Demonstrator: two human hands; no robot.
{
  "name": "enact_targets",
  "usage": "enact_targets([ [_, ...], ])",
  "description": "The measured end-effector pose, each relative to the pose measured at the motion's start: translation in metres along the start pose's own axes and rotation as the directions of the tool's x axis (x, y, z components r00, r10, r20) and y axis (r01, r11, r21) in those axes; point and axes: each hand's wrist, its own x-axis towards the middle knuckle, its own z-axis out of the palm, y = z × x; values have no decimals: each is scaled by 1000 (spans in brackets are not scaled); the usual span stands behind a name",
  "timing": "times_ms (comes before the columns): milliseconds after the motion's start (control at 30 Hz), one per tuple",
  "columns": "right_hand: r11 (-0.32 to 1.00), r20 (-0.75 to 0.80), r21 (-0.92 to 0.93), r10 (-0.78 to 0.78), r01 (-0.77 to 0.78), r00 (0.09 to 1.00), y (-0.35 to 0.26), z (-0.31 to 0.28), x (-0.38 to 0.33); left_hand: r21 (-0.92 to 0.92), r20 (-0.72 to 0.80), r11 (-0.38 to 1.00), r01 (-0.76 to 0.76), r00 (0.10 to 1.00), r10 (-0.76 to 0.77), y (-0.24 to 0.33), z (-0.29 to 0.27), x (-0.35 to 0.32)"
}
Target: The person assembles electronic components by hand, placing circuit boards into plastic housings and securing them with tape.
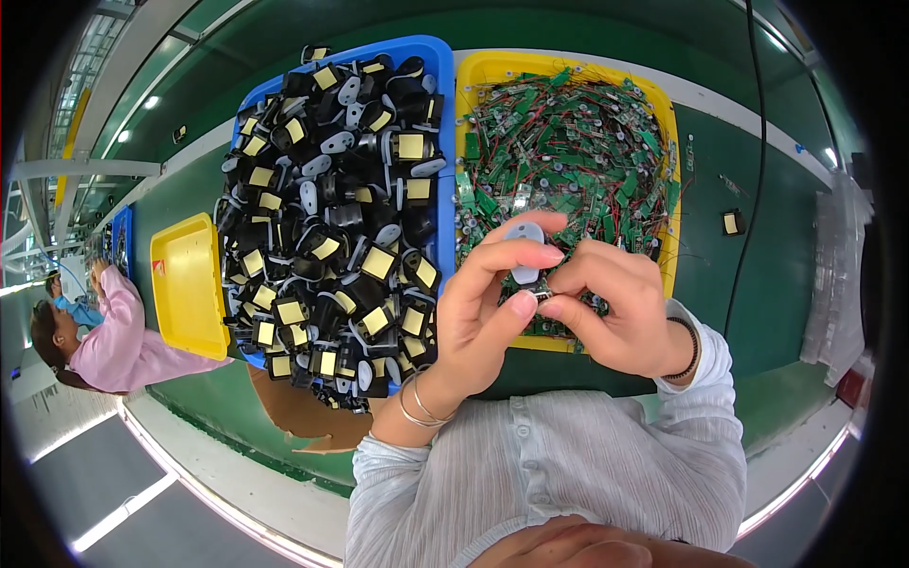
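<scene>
Heaped blue bin [437, 57] and yellow bin [492, 64] crowd the green belt [776, 237].

Bench: a long green work surface [776, 246] with a pale edge strip [237, 492], curving off to the left.
Floor: grey [95, 483], marked with light lines.
Light: bright ceiling lamps [150, 102] mirrored on the green top.
Cable: a dark cord [757, 170] crosses the bench on the right.
Far left: perhaps shelving, too blurred to tell.
</scene>
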Motion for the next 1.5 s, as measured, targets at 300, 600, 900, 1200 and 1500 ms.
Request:
enact_targets([
  [300, 982, -63, -151, -127, 116, 990, -1, 8, -5, 40, 11, 998, -52, 999, 52, 0, 4, -2],
  [600, 993, -17, 121, -12, 14, 1000, -1, 0, 0, 274, -25, 961, -37, 999, 46, 10, 7, 3],
  [900, 993, -22, 117, -24, 26, 999, 6, 2, 5, 510, -98, 854, -106, 979, 180, 13, 5, 3],
  [1200, 916, -15, -396, -75, 63, 997, 38, -32, 64, 949, 11, 314, -3, 1000, -24, 68, -56, 19],
  [1500, 368, -41, -928, 59, -60, 997, 216, -95, 185, 897, 77, -420, -137, 985, -156, 61, -150, 84],
])
